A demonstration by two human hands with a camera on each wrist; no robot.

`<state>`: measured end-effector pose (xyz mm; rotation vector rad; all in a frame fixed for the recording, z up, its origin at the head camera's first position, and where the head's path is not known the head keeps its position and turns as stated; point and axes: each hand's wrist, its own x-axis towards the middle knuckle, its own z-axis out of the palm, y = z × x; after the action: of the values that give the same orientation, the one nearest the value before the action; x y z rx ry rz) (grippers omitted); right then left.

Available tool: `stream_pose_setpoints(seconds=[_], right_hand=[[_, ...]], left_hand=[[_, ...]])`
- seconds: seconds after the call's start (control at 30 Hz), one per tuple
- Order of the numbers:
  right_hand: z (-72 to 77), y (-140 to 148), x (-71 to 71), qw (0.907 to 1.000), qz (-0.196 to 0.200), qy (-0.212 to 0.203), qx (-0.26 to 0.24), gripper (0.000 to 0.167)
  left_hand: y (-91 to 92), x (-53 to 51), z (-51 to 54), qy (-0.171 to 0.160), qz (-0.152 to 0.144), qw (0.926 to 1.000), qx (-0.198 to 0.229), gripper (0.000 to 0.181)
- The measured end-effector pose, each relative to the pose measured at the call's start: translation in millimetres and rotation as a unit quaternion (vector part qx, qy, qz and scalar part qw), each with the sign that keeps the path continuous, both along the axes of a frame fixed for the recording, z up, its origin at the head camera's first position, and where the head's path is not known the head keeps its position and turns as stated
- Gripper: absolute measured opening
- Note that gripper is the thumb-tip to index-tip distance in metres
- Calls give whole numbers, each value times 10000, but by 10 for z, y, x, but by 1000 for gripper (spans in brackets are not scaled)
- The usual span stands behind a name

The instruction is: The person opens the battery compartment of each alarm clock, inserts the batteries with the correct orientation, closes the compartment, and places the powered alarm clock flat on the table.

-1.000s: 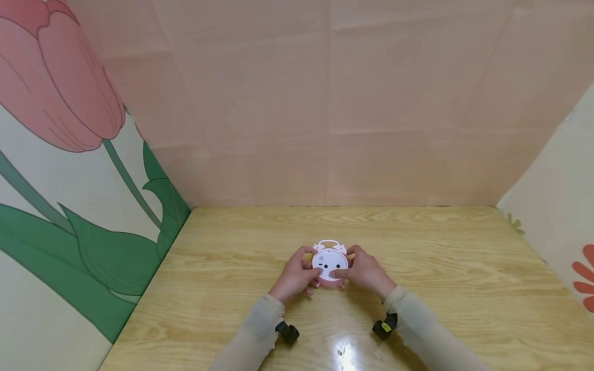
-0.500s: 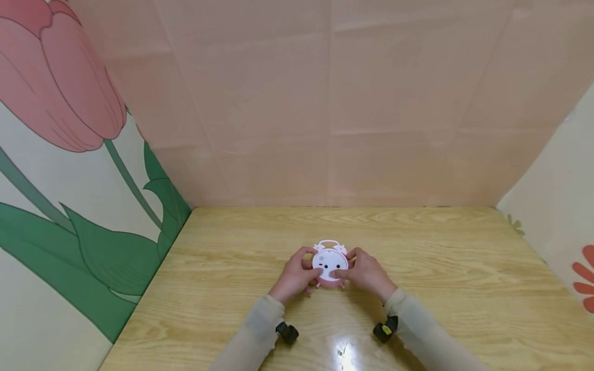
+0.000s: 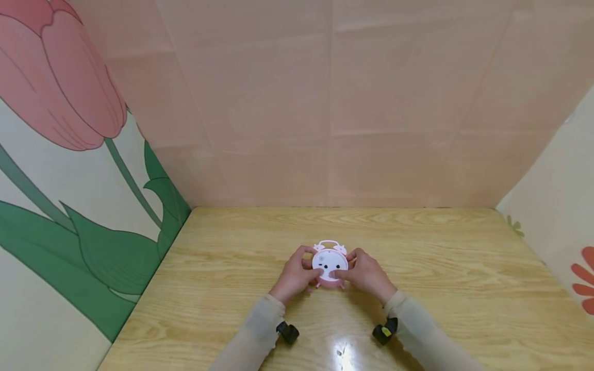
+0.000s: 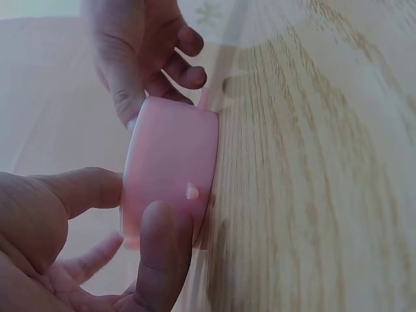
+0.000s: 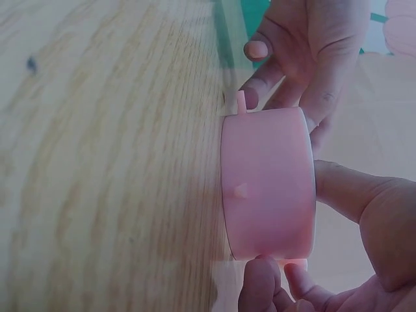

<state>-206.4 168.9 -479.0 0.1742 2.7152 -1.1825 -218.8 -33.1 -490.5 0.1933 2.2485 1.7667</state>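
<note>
A small pink alarm clock (image 3: 330,260) with a white back, a carrying handle and short feet lies on the wooden table, its back with dark knobs turned up. My left hand (image 3: 295,274) holds its left side, thumb on the white back and fingers around the edge. From the right, my right hand (image 3: 368,273) grips it the same way. The left wrist view shows the clock's pink side wall (image 4: 170,153) near the tabletop. In the right wrist view, a small foot (image 5: 242,190) juts from the pink casing. The clock's front is hidden underneath.
The wood-grain table (image 3: 223,257) meets a pinkish cloth wall (image 3: 260,113) at the back. A panel with a large tulip (image 3: 79,87) stands on the left, and a pale panel with a red flower (image 3: 586,281) on the right.
</note>
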Motion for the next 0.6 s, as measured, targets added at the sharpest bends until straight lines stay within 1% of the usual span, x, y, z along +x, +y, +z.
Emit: stream_pose_setpoints(seconds=[0.17, 0.3, 0.4, 0.5, 0.53, 0.6], right_hand=[[-9, 2, -3, 10000, -17, 17, -25, 60], [-24, 5, -8, 10000, -9, 17, -35, 60], [-29, 6, -6, 10000, -2, 67, -2, 59], [-32, 9, -3, 9999, 9, 125, 47, 58], [-26, 7, 0, 9999, 9, 129, 59, 58], [-17, 5, 6, 9999, 4, 127, 71, 57]], left_hand=[[5, 6, -9, -26, 83, 9999, 51, 54], [3, 13, 3, -147, 125, 9998, -88, 53], [3, 19, 23, -159, 116, 9995, -245, 49], [6, 25, 44, -86, 106, 9993, -361, 43], [6, 24, 44, -22, 114, 9991, -412, 42], [8, 24, 42, 206, 137, 9978, -620, 38]])
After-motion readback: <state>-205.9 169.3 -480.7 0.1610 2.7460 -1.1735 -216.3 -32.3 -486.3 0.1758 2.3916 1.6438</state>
